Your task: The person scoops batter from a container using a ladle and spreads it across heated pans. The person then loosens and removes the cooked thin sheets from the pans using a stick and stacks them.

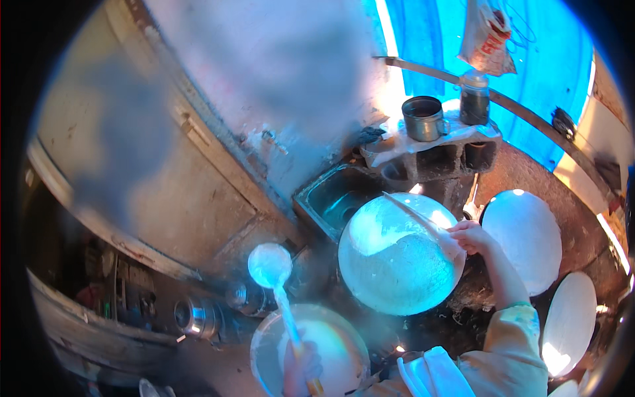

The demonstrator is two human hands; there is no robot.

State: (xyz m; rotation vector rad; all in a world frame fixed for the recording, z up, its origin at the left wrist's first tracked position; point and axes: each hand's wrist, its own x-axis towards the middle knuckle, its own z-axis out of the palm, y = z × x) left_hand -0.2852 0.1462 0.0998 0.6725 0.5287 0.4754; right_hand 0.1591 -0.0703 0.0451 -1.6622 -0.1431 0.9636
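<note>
My left hand [302, 366] is closed round the yellow handle of a ladle [270, 266], whose round, pale-coated bowl is raised past the far rim of a wide bucket [259, 337]. White liquid, like batter, lies in the bucket below that hand. To the right, my right hand [468, 237] pinches the edge of a thin pale sheet like a crepe [423, 221]. Part of the sheet stands lifted in a fold above a large round cooking plate [397, 291]. The fingertips are partly hidden by the sheet and glare.
A dark sink [331, 198] lies behind the cooking plate. On a hollow block [436, 159] stand a metal mug [423, 119] and a lidded jar [474, 99]. White round discs [526, 241] lean at the right. Metal pots [196, 316] sit at the left; a plastic bag [486, 40] hangs above.
</note>
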